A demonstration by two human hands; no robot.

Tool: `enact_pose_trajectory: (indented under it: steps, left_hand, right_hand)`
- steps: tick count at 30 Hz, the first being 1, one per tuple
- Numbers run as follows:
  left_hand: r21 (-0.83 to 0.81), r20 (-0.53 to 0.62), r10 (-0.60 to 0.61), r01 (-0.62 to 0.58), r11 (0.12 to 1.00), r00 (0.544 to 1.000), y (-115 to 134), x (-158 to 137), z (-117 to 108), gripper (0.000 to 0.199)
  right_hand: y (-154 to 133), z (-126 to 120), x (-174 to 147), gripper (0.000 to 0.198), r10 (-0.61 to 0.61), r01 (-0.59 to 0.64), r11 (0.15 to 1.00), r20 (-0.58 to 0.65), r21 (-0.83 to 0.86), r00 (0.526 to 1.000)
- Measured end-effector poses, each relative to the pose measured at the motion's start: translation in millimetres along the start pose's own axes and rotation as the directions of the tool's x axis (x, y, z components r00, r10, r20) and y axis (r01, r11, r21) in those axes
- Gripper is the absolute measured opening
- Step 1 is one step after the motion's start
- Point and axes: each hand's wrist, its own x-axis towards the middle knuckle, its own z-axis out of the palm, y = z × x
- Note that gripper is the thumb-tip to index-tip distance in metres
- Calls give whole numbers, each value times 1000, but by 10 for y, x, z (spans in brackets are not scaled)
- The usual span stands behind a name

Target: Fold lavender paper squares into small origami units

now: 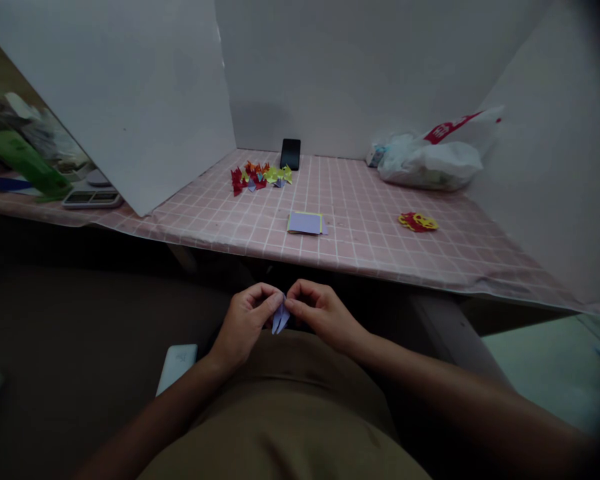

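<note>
A small folded piece of purple origami paper point(281, 320) is pinched between my two hands, just above my lap. Its two narrow points hang downward with a slit between them. My left hand point(251, 317) grips it from the left between thumb and fingers. From the right, my right hand point(323, 312) closes thumb and forefinger on its upper part. Some fingertips are hidden behind the paper. Beyond my hands, a stack of purple and yellow paper squares point(305, 223) lies near the table's front edge. Farther back stands a cluster of small folded paper figures point(260, 176) in red, orange, yellow and purple.
A black phone point(291, 154) lies behind the figures on the checked pink tablecloth point(353, 200). To the right are a red-and-yellow bundle point(418, 222) and a white plastic bag point(430, 160). White panels point(180, 100) enclose the table. A white device point(177, 367) rests beside my left forearm.
</note>
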Motion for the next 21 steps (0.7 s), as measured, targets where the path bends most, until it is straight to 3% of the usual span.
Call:
enact_pose_trajectory:
  steps: [14, 21]
  left_hand:
    - [135, -10, 101, -98, 986, 995, 32, -22, -9, 14]
    - [168, 4, 101, -100, 981, 995, 38, -38, -2, 15]
  right_hand:
    - [32, -8, 0, 18, 23, -23, 999, -4, 47, 1000]
    - [-12, 23, -21, 14, -44, 40, 998, -60, -53, 997]
